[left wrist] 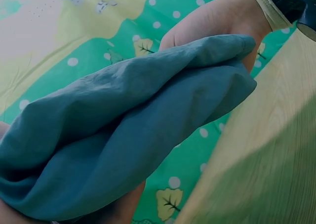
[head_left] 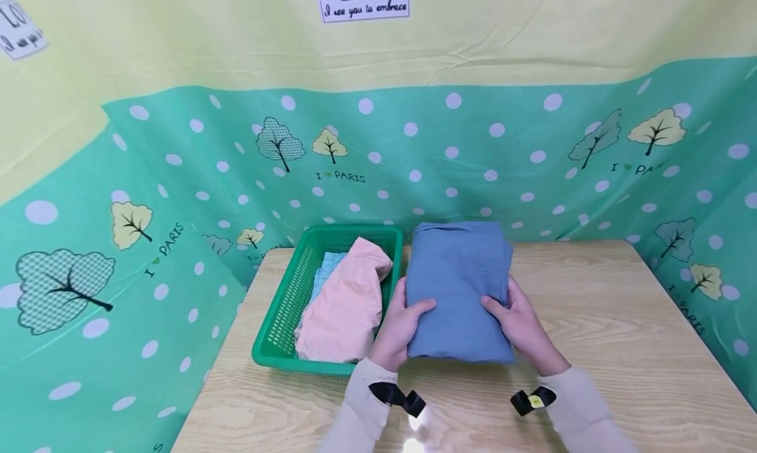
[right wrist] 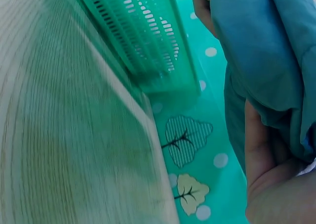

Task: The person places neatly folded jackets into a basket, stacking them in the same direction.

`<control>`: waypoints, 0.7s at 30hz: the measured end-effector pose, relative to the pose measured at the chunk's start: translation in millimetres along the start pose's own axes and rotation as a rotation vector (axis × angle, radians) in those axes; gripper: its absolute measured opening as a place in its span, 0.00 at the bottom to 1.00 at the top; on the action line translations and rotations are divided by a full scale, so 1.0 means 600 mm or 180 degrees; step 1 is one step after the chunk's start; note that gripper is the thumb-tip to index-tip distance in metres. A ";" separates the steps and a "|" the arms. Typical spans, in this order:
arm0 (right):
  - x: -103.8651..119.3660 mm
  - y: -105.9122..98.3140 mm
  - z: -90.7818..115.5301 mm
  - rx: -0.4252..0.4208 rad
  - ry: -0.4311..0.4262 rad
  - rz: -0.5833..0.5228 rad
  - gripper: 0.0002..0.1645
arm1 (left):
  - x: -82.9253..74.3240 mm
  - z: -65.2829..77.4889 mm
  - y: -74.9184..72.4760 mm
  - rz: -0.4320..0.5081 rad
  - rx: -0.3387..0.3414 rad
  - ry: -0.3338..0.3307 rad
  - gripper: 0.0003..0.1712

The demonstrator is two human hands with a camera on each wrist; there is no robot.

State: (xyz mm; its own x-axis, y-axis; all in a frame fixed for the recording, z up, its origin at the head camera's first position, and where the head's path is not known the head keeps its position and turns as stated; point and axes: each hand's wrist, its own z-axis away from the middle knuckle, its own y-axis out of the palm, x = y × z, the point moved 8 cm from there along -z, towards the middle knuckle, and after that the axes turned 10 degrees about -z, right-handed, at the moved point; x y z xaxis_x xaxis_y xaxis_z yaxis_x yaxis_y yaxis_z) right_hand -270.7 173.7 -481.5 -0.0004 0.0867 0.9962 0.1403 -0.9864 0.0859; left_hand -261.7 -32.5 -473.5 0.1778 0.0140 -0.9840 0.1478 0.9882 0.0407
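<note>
A folded blue cloth garment (head_left: 458, 275) is held up above the table between both hands. My left hand (head_left: 399, 327) grips its left edge, thumb on top and the other fingers underneath. On the opposite edge my right hand (head_left: 525, 325) grips in the same way, thumb over the near face. Soft layered folds of the garment (left wrist: 133, 110) show in the left wrist view. Seen from the right wrist, fingers of the right hand (right wrist: 276, 179) reach under the cloth (right wrist: 266, 51). What kind of garment it is cannot be told.
Left of the hands stands a green plastic basket (head_left: 275, 334) with slotted walls. Inside lie a pink cloth (head_left: 345, 308) and a light blue cloth (head_left: 328, 267). The wooden table (head_left: 615, 328) backs onto a green and yellow printed curtain (head_left: 449, 137).
</note>
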 end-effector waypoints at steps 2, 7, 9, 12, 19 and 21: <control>0.002 0.008 -0.003 0.0024 -0.0018 -0.0015 0.44 | -0.001 0.001 -0.009 -0.0016 -0.0025 -0.0022 0.41; 0.006 0.029 -0.008 0.0142 -0.0042 -0.0074 0.44 | -0.009 0.008 -0.027 -0.0040 0.0045 0.0018 0.42; 0.006 0.039 -0.010 0.0190 -0.0048 -0.0065 0.44 | -0.011 0.011 -0.037 -0.0096 0.0054 0.0042 0.41; 0.005 0.053 -0.012 0.0254 -0.0076 -0.0068 0.43 | -0.011 0.014 -0.055 -0.0196 0.0046 0.0051 0.42; 0.001 0.084 -0.015 0.0497 -0.0062 -0.0162 0.46 | -0.013 0.024 -0.087 -0.0289 0.0146 0.0016 0.43; 0.003 0.091 -0.016 0.0546 -0.0061 -0.0184 0.46 | -0.018 0.025 -0.094 -0.0337 0.0163 0.0032 0.42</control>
State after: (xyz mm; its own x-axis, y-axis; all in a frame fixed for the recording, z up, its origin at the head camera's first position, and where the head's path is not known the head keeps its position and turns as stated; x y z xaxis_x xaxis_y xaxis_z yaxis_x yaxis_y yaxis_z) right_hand -272.4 118.4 -475.1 0.0052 0.1467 0.9892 0.3076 -0.9415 0.1380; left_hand -257.0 -90.6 -462.6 0.1490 -0.0884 -0.9849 0.2148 0.9751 -0.0550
